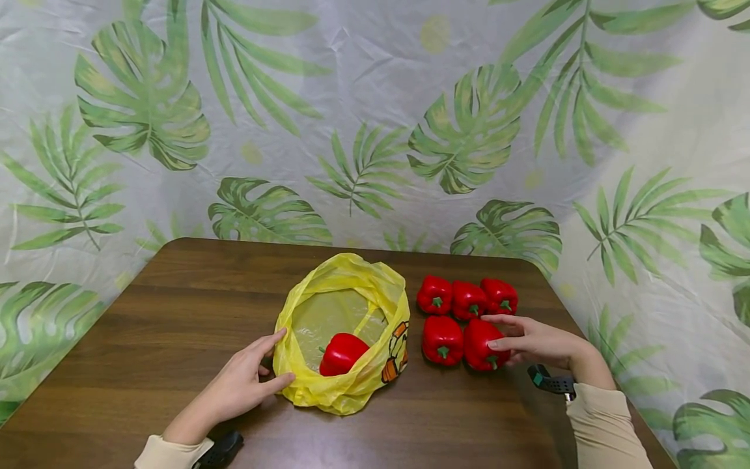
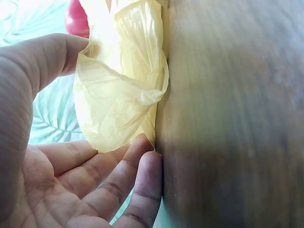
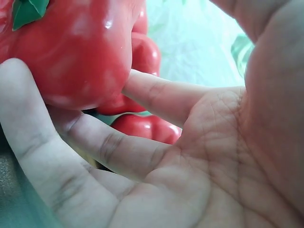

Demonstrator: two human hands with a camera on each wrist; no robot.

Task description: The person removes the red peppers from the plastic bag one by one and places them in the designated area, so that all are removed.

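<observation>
A yellow plastic bag (image 1: 281,352) stands wide-mouthed on the table, with one red bell pepper (image 1: 342,355) inside. My left hand (image 1: 246,378) touches the bag's left side, thumb and fingers spread apart; the left wrist view shows the thumb (image 2: 71,50) at the thin plastic and fingertips by its lower edge. To the right of the bag, my right hand (image 1: 541,342) holds the front right bell pepper (image 1: 483,345) by its right side. In the right wrist view its fingers (image 3: 28,109) curve around and under that glossy pepper (image 3: 80,52).
Beside the held pepper is another red pepper (image 1: 442,339). Behind them, three more peppers (image 1: 467,299) form a row. The brown wooden table (image 1: 176,326) ends at a leaf-patterned cloth (image 1: 375,130) at the back and right.
</observation>
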